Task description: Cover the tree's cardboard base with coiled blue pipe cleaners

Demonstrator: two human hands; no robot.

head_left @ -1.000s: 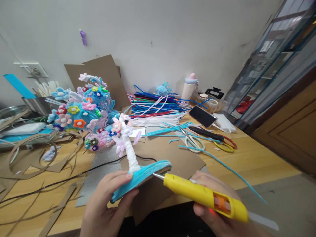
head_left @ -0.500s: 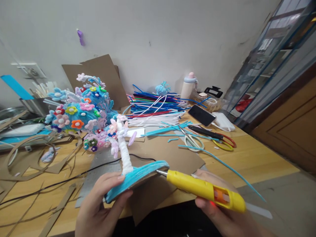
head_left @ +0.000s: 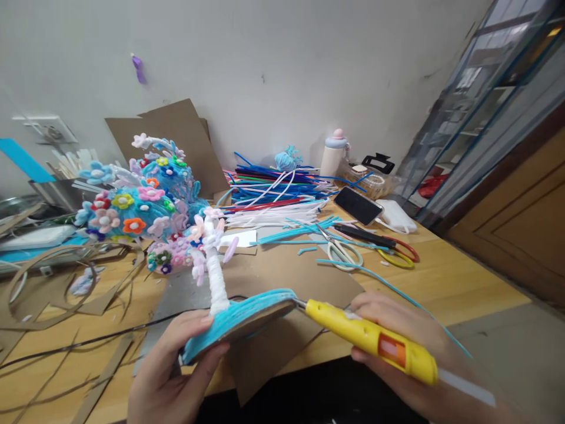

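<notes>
My left hand (head_left: 179, 359) pinches the left edge of a round cardboard base (head_left: 251, 309) covered on top with light-blue pipe cleaners. The base is tilted, so its bare brown underside shows. From it rises a white-wrapped stem (head_left: 217, 274) with pastel pipe-cleaner flowers near its top. In my right hand (head_left: 392, 347) is a yellow hot glue gun (head_left: 371, 335), a glue stick poking from its back end. Its metal nozzle is at the far right rim of the base; whether it touches is hard to tell.
A blue form covered in colourful flowers (head_left: 136, 206) stands at the left. Piled pipe cleaners (head_left: 273, 194) lie along the wall. Scissors (head_left: 344, 253), red-and-yellow-handled pliers (head_left: 397, 253), a phone (head_left: 357, 205) and a bottle (head_left: 333, 154) are on the right. Cardboard rings (head_left: 53, 318) cover the left.
The glue gun's nozzle has moved right along the rim to its far end. My left hand has tipped the base slightly, showing more underside. The view has shifted slightly.
</notes>
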